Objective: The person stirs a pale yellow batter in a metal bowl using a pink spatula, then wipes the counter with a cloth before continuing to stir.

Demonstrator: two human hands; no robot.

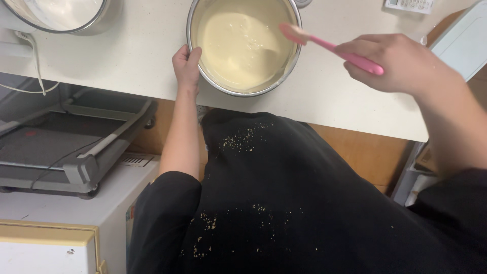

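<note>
1. Head view: the right hand (pixel 401 61) has its fingers curled tight around the handle of a pink spatula (pixel 329 48); the blade, coated in batter, sits lifted just over the far rim of the bowl, on the thumb side of that hand.
2. The left hand (pixel 186 66) presses its fingers together against the outer wall of the metal bowl (pixel 203 76), thumb hooked at the rim, steadying it.
3. Between the two hands the bowl holds smooth pale yellow batter (pixel 238 43) and stands on the white counter (pixel 329 101), close to its near edge.
4. Risk, as I judge it: batter could drip off the raised blade onto the counter, and a hard push could slide the bowl over the near edge onto the black apron (pixel 284 193), already speckled with crumbs.
5. Count: two hands, one spatula, two bowls; the second bowl (pixel 56 15) sits well beyond the left hand, cut off by the frame.
</note>
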